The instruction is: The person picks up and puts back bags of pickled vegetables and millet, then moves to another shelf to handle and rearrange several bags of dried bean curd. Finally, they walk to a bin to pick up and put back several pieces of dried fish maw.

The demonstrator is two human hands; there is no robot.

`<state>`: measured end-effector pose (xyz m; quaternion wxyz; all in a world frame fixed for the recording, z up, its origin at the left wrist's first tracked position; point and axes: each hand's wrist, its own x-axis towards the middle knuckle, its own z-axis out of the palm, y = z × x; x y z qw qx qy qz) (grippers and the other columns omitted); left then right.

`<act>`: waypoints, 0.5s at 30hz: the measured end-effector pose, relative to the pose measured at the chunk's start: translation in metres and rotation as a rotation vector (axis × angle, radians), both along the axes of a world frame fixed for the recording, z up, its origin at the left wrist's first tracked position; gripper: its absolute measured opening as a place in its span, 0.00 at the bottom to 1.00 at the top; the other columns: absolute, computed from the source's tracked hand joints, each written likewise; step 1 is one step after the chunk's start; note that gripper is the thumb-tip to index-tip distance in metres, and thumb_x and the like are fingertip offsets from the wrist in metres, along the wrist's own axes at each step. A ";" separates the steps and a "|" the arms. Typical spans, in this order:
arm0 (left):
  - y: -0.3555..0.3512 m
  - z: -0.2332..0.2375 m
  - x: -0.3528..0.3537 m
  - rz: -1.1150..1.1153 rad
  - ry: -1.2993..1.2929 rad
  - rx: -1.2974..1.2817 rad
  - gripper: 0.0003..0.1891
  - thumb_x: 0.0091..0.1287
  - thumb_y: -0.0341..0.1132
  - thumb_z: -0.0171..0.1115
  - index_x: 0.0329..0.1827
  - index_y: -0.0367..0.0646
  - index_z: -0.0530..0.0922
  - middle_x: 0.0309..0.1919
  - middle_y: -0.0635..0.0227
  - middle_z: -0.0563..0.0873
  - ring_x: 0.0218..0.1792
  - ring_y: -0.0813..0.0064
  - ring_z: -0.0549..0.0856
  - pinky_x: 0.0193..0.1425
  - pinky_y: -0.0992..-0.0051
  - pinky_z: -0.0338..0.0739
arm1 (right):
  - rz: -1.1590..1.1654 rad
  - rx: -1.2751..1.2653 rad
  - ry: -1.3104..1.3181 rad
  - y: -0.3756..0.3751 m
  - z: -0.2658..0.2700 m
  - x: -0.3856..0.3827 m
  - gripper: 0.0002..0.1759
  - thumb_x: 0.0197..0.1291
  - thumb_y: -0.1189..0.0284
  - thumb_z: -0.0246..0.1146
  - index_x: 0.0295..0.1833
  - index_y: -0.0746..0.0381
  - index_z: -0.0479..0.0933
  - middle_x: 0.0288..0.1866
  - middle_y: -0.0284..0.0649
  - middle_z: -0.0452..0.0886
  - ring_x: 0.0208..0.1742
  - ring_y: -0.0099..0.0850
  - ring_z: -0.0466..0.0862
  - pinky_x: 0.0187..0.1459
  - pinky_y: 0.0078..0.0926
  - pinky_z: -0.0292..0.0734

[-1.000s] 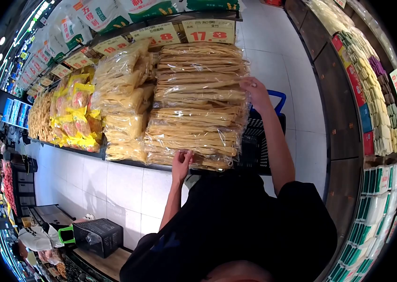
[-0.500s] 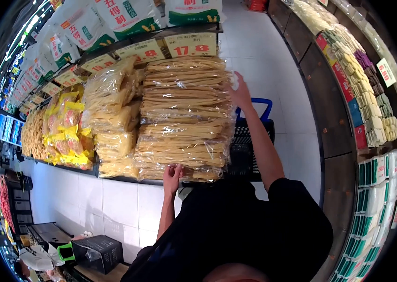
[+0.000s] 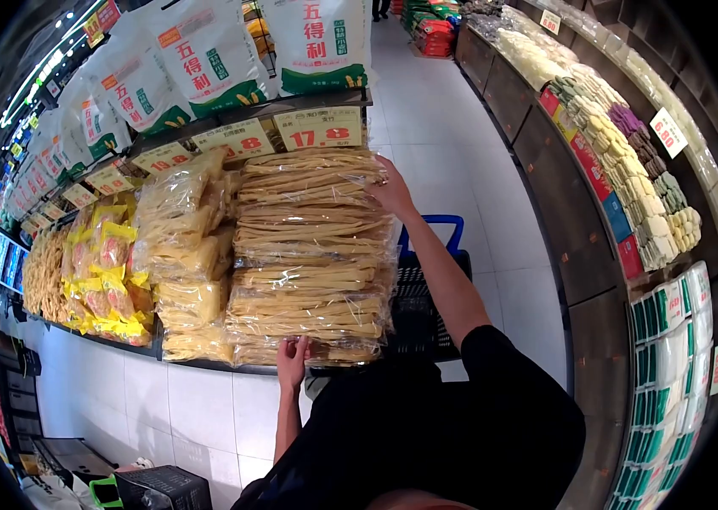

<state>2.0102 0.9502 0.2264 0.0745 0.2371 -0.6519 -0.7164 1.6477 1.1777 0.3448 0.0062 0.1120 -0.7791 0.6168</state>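
Clear bags of long, dried tofu sticks [image 3: 312, 246] lie in a row on the display, their sticks running left to right. At the far right end of this row is my right hand [image 3: 393, 191], its fingers bent round the plastic of the farthest pack of dried tofu sticks [image 3: 308, 167]. My left hand [image 3: 293, 361] is at the near edge, fingers curled and closed against the nearest pack of dried tofu sticks [image 3: 338, 351]. Its fingertips are partly hidden, and both packs lie flat.
A black shopping basket [image 3: 414, 293] with a blue handle stands right of the display, beneath my right forearm. White flour bags [image 3: 321, 42] stand behind price cards [image 3: 318, 129]. Bags of paler dried goods [image 3: 180, 229] lie to the left. Shelving [image 3: 593, 255] lines the aisle's right side.
My right hand has moved forward and inward, from beside the packs onto the farthest one's right end. My left hand stays at the near edge. The view has shifted.
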 end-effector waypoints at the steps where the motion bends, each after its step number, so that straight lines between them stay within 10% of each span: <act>1: -0.001 -0.001 -0.001 -0.006 0.004 0.000 0.11 0.73 0.38 0.62 0.43 0.38 0.76 0.30 0.69 0.83 0.29 0.82 0.80 0.33 0.81 0.75 | -0.006 0.000 0.004 0.001 0.001 -0.003 0.43 0.48 0.72 0.71 0.72 0.56 0.64 0.58 0.51 0.79 0.54 0.41 0.83 0.55 0.34 0.77; 7: -0.002 -0.002 -0.001 -0.008 -0.008 -0.010 0.11 0.73 0.38 0.62 0.42 0.38 0.75 0.28 0.69 0.82 0.28 0.82 0.80 0.32 0.81 0.74 | 0.074 0.228 -0.070 0.005 -0.026 -0.025 0.44 0.48 0.70 0.71 0.74 0.51 0.64 0.55 0.46 0.81 0.46 0.34 0.83 0.49 0.30 0.79; 15: -0.002 -0.004 0.000 0.012 0.004 0.036 0.09 0.72 0.36 0.63 0.42 0.39 0.76 0.32 0.69 0.84 0.29 0.84 0.78 0.34 0.82 0.73 | -0.151 0.556 0.091 0.009 -0.014 -0.014 0.43 0.56 0.57 0.67 0.76 0.53 0.60 0.56 0.62 0.78 0.54 0.48 0.82 0.56 0.38 0.76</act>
